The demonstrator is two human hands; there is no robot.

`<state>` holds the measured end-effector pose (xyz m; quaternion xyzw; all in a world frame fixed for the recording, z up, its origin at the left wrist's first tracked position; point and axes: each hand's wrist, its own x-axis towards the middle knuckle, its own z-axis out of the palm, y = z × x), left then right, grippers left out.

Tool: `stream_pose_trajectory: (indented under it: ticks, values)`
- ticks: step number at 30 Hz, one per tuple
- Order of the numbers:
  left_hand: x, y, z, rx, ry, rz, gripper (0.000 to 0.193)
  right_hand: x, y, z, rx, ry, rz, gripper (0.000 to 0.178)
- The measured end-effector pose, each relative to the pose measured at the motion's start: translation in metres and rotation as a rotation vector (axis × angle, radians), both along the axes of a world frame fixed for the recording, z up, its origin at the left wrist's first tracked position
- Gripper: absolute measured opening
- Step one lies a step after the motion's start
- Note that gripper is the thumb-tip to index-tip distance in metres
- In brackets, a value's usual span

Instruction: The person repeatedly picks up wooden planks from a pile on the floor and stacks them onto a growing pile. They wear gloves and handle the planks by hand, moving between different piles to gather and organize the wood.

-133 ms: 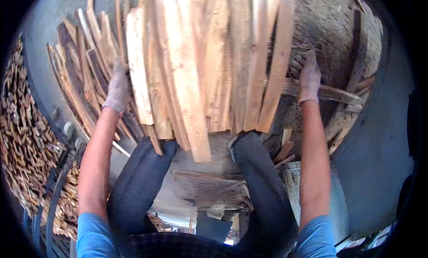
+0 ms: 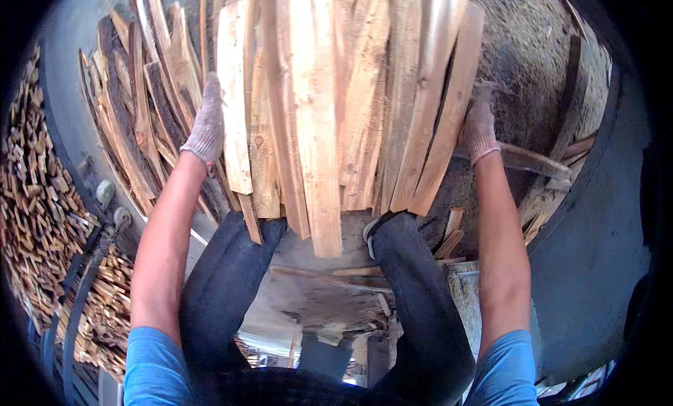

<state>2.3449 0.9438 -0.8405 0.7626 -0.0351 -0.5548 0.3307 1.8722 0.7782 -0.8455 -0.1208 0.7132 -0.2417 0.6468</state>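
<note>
A broad bundle of long, pale sawn boards (image 2: 319,125) lies ahead of me, its near ends between my knees. My left hand (image 2: 208,118), in a light knit glove, lies along the bundle's left side with fingers stretched forward, next to the outermost board (image 2: 233,104). On the opposite side, my right hand (image 2: 481,122), also gloved, is up against the rightmost board (image 2: 449,118). Its fingers point forward and are slightly blurred; some are hidden by the board edge. The two hands face each other across the bundle.
Darker, bark-edged strips (image 2: 126,111) lie loosely to the left. Farther left are large heaps of short wood pieces (image 2: 42,217) beside a dark metal frame with wheels (image 2: 105,192). A wooden crosspiece (image 2: 536,162) and sawdust-covered ground (image 2: 526,48) are at right. Scraps lie near my right foot.
My right hand has moved inward from a gap beside the boards to the rightmost board. My left hand has come closer to the bundle's left side. The view has shifted slightly.
</note>
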Motion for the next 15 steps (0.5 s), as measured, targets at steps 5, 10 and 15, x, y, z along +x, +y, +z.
stream_pose_trajectory:
  ticks: [5,10,15]
  values:
    - [-0.013,-0.027,0.026,-0.133,0.097,0.115,0.095,0.010,-0.002,-0.003,0.156,-0.383,-0.006,0.100]
    - [-0.049,-0.025,0.027,-0.152,0.133,-0.081,0.085,0.064,0.014,0.019,0.034,-0.497,0.131,0.112]
    - [-0.039,0.003,-0.013,-0.159,-0.087,-0.387,0.081,0.081,0.019,0.032,-0.121,-0.032,0.619,0.126]
